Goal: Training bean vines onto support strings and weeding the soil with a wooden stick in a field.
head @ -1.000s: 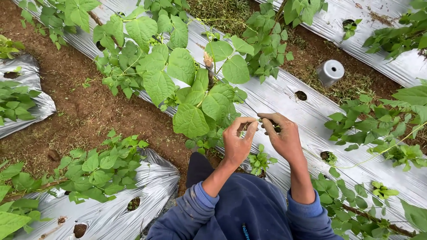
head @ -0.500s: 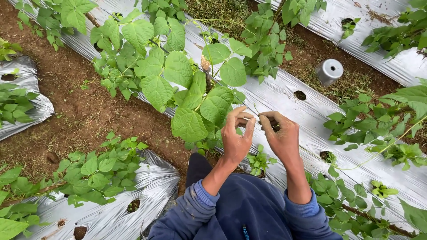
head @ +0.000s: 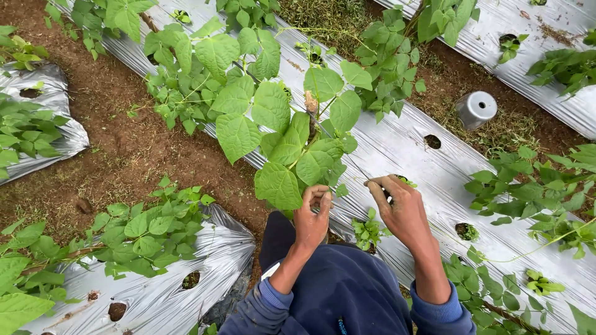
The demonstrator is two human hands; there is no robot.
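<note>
Far left, silver plastic mulch (head: pixel 37 93) covers a bed with leafy plants poking through its holes, and a strip of bare brown soil (head: pixel 124 149) runs beside it. Nearer, another mulched bed (head: pixel 155 291) carries low green plants. Moving to the middle, a tall bean plant (head: pixel 273 124) with broad leaves crowds the view, its foliage hanging right over the left hand (head: pixel 312 218). That hand's fingers are curled, pinching a thin stem or string just under the leaves. Just to the right, the right hand (head: pixel 402 208) is clenched around a small dark item; what it is cannot be told. A thin line stretches between the two hands. A small seedling (head: pixel 369 229) sits in a mulch hole between the wrists. Further right, a grey cylindrical cup (head: pixel 476 110) stands on grassy soil; its contents are not visible. More leafy plants (head: pixel 534 186) fill the right edge.
</note>
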